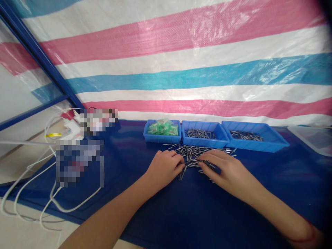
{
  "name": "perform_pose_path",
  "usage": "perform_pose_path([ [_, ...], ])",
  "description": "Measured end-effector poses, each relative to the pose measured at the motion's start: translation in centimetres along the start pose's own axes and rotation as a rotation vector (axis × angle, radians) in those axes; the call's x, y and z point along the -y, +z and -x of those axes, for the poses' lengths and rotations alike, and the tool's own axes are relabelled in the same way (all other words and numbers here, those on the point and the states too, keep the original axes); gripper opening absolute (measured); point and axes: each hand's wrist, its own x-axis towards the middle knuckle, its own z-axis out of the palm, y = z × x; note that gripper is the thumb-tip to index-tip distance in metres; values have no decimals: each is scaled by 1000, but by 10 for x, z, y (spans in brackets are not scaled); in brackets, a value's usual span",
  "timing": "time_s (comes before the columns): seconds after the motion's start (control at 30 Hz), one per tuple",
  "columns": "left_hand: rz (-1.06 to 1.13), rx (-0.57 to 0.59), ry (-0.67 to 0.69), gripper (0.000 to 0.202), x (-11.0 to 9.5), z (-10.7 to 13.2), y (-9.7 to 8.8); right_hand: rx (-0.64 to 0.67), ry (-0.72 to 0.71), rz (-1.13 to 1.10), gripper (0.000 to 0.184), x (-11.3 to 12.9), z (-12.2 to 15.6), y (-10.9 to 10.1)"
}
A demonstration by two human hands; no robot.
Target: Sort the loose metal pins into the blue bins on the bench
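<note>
A loose pile of slim metal rods (192, 151), which look like screwdriver bits, lies on the blue table in front of three blue bins. At the pile's left edge is my left hand (166, 166), its fingers curled and its thumb close to the index finger. Whatever may be between those fingertips is hidden. My right hand (225, 169) reaches in from the other side, thumb and fingers apart, fingertips touching the rods. Similar rods fill part of the middle bin (204, 141) and the right bin (259, 145). The left bin (162, 139) holds small green-and-clear plastic packets.
White cables (75, 209) loop over the left side of the blue table (197, 214), near blurred-out items. A clear plastic container (311, 140) stands at the far right. Behind the bins hangs a striped plastic sheet (181, 79); a blue metal frame (52, 72) rises at left.
</note>
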Motion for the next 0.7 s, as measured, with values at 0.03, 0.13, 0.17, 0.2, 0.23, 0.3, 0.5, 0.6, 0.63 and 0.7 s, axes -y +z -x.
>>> perform_pose_path([
  [0.03,-8,2,1,16,0,0,0,7,-2,0,19,0,0,0],
  [0.13,-23,-8,4,17,0,0,1,16,-4,-5,18,1,0,0],
  [0.17,-26,-13,2,17,0,0,1,16,-3,-8,18,1,0,0],
  [0.2,-28,-17,0,18,1,0,2,15,0,-12,18,1,0,1],
  [0.23,-26,-23,-3,19,1,0,1,13,5,-17,18,1,0,2],
  [0.3,-8,-43,-12,21,2,0,1,-1,24,-32,18,2,1,4],
  [0.5,338,-227,-24,26,-7,-1,-2,-71,245,-194,28,5,2,13],
  [0.6,538,-251,-33,24,-16,0,1,-98,326,-391,25,9,2,15],
  [0.63,573,-252,-45,23,-18,1,3,-115,332,-443,24,11,3,16],
  [0.7,619,-249,-68,22,-22,1,5,-150,345,-515,21,14,3,16],
])
